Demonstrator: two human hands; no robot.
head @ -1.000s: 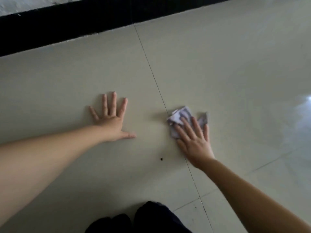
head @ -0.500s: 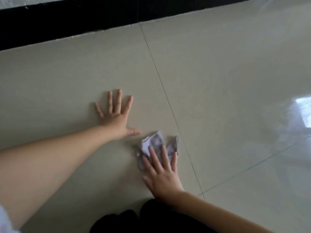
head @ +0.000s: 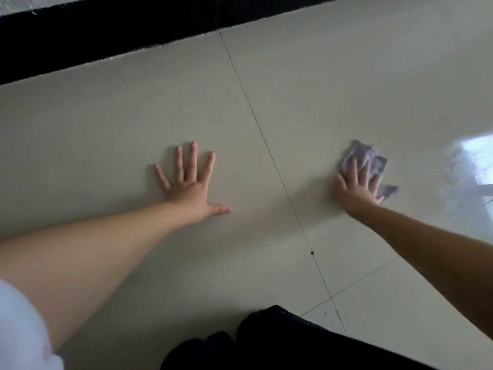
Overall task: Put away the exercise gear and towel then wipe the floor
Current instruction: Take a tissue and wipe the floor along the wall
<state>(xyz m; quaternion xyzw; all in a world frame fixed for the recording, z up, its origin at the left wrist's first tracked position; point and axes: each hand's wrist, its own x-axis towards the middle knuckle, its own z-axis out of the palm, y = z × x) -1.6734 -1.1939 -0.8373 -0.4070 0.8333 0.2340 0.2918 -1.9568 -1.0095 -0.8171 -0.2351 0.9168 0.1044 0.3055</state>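
Both our hands lie flat with straight fingers: left hand (head: 190,184) braces us on the floor (head: 306,102), right hand (head: 356,186) presses the cloth (head: 373,158) at three o'clock to wipe.

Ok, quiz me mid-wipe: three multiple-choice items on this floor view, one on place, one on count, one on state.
1. The cloth lies where, relative to the long grout line?
A. right of it
B. left of it
C. on it

2. How many hands touch the floor or cloth?
A. none
B. one
C. two

3. The left hand is:
A. fisted
B. flat, fingers spread
C. gripping the cloth

Answers: 1 A, the cloth sits on the right-hand tile; 2 C, the left hand lies on the tile and the right hand presses the cloth; 3 B, its fingers are straight and splayed.
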